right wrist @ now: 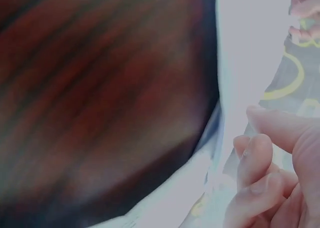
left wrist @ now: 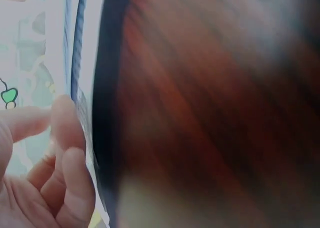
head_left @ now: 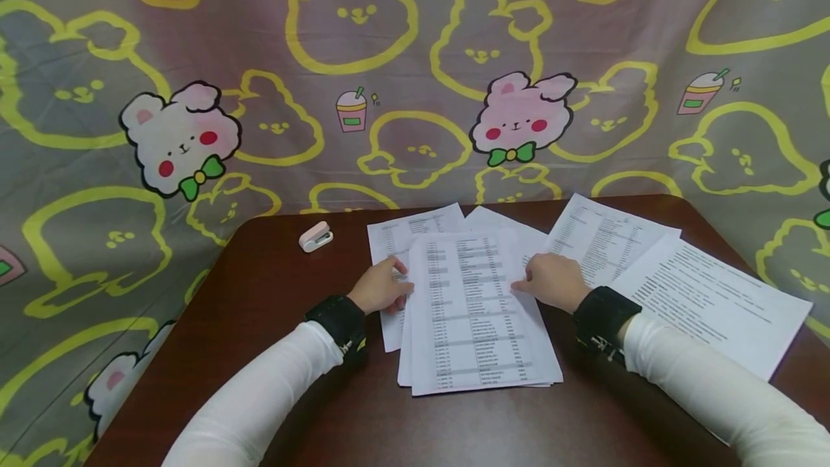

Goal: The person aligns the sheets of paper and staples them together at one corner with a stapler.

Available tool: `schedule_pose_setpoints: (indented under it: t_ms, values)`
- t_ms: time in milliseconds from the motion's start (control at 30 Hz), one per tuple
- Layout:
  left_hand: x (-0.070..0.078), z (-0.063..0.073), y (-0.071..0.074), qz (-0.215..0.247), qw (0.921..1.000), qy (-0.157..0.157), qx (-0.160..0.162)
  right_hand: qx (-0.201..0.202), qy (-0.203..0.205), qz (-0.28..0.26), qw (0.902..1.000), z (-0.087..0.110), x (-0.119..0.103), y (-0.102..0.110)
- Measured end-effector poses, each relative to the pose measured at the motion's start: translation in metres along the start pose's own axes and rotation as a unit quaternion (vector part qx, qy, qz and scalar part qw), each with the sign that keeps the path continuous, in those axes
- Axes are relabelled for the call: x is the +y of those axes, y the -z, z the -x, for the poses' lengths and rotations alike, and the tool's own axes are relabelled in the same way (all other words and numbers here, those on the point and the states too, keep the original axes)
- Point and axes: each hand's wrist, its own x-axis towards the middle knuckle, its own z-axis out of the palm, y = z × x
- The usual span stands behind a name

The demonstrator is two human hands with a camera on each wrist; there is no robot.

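Printed sheets point(head_left: 480, 308): overlapping pile, mid-table, between both hands
Left hand point(head_left: 382, 287): fingers bent at left edge; cannot tell whether pinching
Right hand point(head_left: 554, 281): likewise, right edge
Table point(head_left: 279, 294): dark, glossy; pale stapler point(head_left: 316, 237) far left
Backdrop point(head_left: 415, 92): grey cloth, yellow-outlined cartoons

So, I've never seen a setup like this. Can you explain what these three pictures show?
There is no machine here, just a person's bare left hand and bare right hand. The wide picture comes from a camera worn on the head, looking forward and down; the two close ones come from cameras on the wrists, one each.

On the dark reddish-brown wooden-looking table lie a small pale-pink stapler, towards the far left, and loose white printed sheets on the right.

The hands are at opposite side edges of a stack of white paper sheets printed with rows of text. Whether they pinch it or merely touch it is hard to tell.
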Motion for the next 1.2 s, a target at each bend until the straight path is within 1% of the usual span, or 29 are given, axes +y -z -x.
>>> schedule_pose_setpoints:
  t_ms: [67,167,300,467,600,700,867,1000,1200]
  values:
    - [-0.004,0.002,0.004,0.005,1.0,-0.008,0.0,0.006,0.001,-0.015,0.9999,-0.001,0.002,0.002]
    - [-0.012,0.003,0.01,0.02,0.9996,-0.019,0.0,0.027,0.004,-0.032,0.9991,-0.003,0.005,0.003]
    - [-0.023,0.002,0.016,0.032,0.9988,-0.031,0.02,0.047,0.003,-0.048,0.9978,-0.004,0.003,0.003]
    - [-0.031,0.003,0.021,0.013,0.9968,-0.053,0.059,0.051,0.013,-0.059,0.9969,-0.006,-0.004,0.0]
    - [-0.033,0.006,0.024,-0.004,0.9954,-0.051,0.081,0.061,0.031,-0.064,0.9956,-0.008,-0.012,-0.001]
    - [-0.034,0.008,0.026,-0.013,0.9948,-0.048,0.089,0.069,0.039,-0.066,0.9947,-0.011,-0.017,-0.002]
    - [-0.037,0.009,0.031,-0.018,0.9938,-0.052,0.096,0.076,0.037,-0.067,0.9942,-0.017,-0.027,-0.005]
    - [-0.039,0.009,0.035,-0.01,0.9944,-0.049,0.093,0.07,0.039,-0.064,0.9948,-0.022,-0.036,-0.006]
    - [-0.042,0.006,0.04,0.004,0.9964,-0.037,0.076,0.07,0.071,-0.04,0.9942,-0.029,-0.048,-0.01]
